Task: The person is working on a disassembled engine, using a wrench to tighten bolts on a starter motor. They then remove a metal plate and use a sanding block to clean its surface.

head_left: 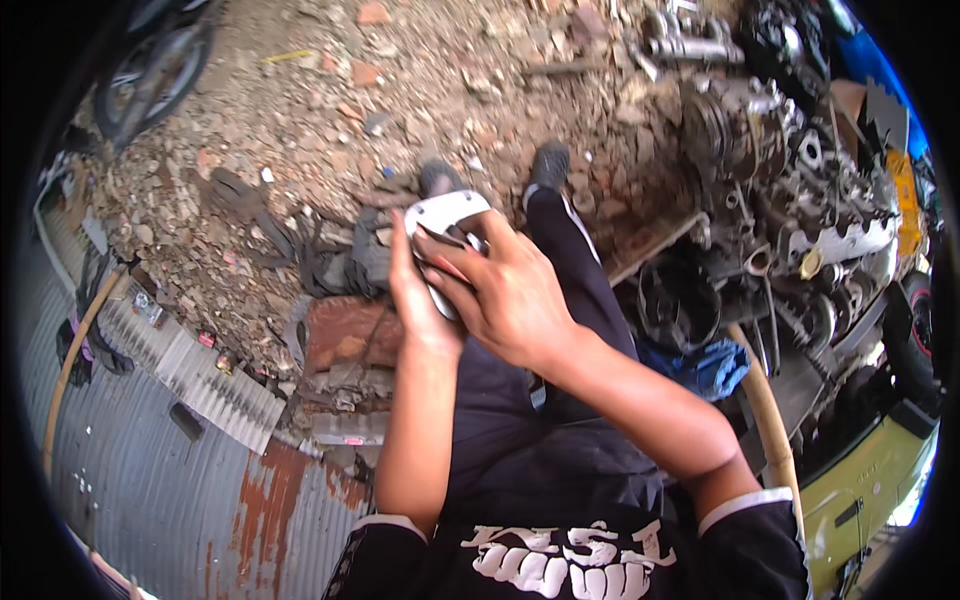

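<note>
Above my lap, my left hand (pixel 412 290) supports a flat, pale silver-white part (pixel 448 207) with rounded corners and small dark holes near its rim. The part's exact kind cannot be made out. My left fingers lie along its left side and partly behind it. Over its face, my right hand (pixel 515 290) is bent with curled fingers pressed to the middle. A small dark piece (pixel 455 237) shows at those fingertips; whether it is held or belongs to the part is unclear. My right hand hides much of the part's lower right side.
Greasy engine parts (pixel 790 200) are heaped at the right, with blue cloth (pixel 710 370) below them. Rubble (pixel 330 110) covers the ground ahead. Corrugated metal sheeting (pixel 190 500) spans the lower left. A rusty brown piece (pixel 350 335) lies beside my left forearm. A wheel (pixel 155 80) stands far left.
</note>
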Demonstrator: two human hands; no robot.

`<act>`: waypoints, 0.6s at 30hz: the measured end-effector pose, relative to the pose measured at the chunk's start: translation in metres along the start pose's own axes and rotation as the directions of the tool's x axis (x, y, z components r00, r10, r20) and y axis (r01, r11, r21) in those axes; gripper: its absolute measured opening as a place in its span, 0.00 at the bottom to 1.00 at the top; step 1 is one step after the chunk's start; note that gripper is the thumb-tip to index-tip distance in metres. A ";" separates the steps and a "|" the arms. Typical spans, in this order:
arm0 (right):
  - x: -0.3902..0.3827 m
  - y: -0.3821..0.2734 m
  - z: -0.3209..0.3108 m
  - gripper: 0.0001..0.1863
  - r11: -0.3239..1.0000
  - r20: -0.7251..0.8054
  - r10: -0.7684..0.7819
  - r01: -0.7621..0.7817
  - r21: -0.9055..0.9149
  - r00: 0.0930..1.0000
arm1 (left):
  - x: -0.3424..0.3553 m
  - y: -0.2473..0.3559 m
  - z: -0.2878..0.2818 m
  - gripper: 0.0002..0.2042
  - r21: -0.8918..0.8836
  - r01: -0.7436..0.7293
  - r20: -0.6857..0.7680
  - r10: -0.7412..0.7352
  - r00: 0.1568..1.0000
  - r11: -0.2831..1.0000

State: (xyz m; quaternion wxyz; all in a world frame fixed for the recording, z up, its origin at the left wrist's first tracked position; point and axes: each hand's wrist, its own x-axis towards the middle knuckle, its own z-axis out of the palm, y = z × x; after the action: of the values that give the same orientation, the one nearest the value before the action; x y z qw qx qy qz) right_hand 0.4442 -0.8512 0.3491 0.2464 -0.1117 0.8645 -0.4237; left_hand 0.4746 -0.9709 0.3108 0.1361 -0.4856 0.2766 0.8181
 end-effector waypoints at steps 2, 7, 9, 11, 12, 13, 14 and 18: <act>0.003 0.064 0.054 0.19 0.999 -0.056 0.000 0.002 0.052 0.998 | 0.067 -0.034 -0.035 0.33 -0.074 0.000 0.033 0.002 0.999 0.997; 0.015 0.202 0.128 0.22 0.990 0.067 0.044 -0.053 0.131 0.997 | 0.174 -0.104 -0.080 0.33 -0.009 0.025 -0.035 -0.025 0.999 1.000; 0.030 0.237 0.144 0.22 0.983 0.090 0.084 -0.098 0.158 0.992 | 0.210 -0.119 -0.098 0.34 0.049 0.075 -0.037 -0.073 0.997 0.996; 0.059 0.254 0.139 0.22 0.986 0.134 0.046 -0.067 0.156 0.990 | 0.242 -0.122 -0.095 0.35 -0.009 0.084 -0.005 -0.084 0.996 0.996; 0.070 0.264 0.133 0.23 0.985 0.108 0.006 -0.025 0.171 0.994 | 0.248 -0.118 -0.074 0.36 -0.033 0.068 0.000 -0.068 0.998 0.997; 0.077 0.270 0.128 0.22 0.977 0.113 0.017 -0.040 0.208 0.993 | 0.256 -0.119 -0.068 0.37 -0.064 0.084 0.060 -0.080 0.995 0.994; 0.081 0.272 0.122 0.20 0.969 0.113 0.039 -0.065 0.239 0.993 | 0.262 -0.120 -0.070 0.37 -0.091 0.115 0.125 -0.103 0.987 0.989; 0.102 0.285 0.090 0.23 0.992 0.164 0.085 -0.099 0.076 0.983 | 0.282 -0.121 -0.090 0.40 0.108 0.141 0.124 -0.155 0.980 0.984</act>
State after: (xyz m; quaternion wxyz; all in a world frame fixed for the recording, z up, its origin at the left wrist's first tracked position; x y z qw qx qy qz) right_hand 0.4089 -0.7773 0.0442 0.3390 -0.0947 0.8275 -0.4374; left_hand 0.4599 -0.9385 -0.0070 0.2384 -0.4425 0.2703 0.8212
